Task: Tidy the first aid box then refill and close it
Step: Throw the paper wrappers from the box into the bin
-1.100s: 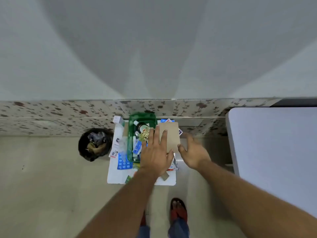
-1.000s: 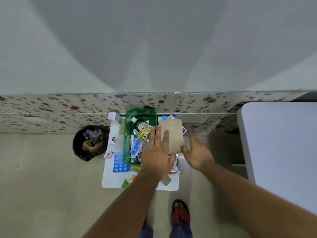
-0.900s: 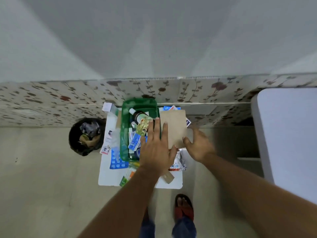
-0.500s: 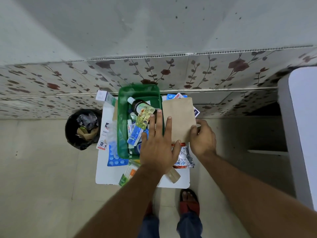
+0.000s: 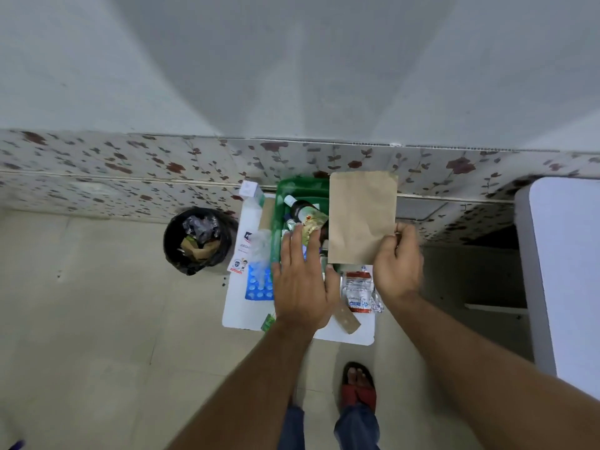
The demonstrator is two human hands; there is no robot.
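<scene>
A green plastic box point(image 5: 278, 203) stands on a small white table point(image 5: 238, 311), crammed with a dark bottle point(image 5: 300, 207), sachets and tubes. My right hand point(image 5: 397, 266) pinches the lower right edge of a flat brown paper bag point(image 5: 362, 216) and holds it up above the box's right side. My left hand point(image 5: 300, 282) lies flat, fingers spread, over the near part of the box and holds nothing. The bag hides the box's right half.
A blue blister pack point(image 5: 258, 287), a silver and red sachet point(image 5: 358, 290), a white carton point(image 5: 251, 190) and a brown strip point(image 5: 347, 319) lie around the box. A black bin point(image 5: 196, 240) with rubbish stands left of the table. A white surface point(image 5: 568, 271) is at the right. My sandalled foot point(image 5: 358, 384) is below.
My right hand has closed on the brown paper bag and lifted it off the table, up and away from me. My left hand has slid left, off the bag and over the box.
</scene>
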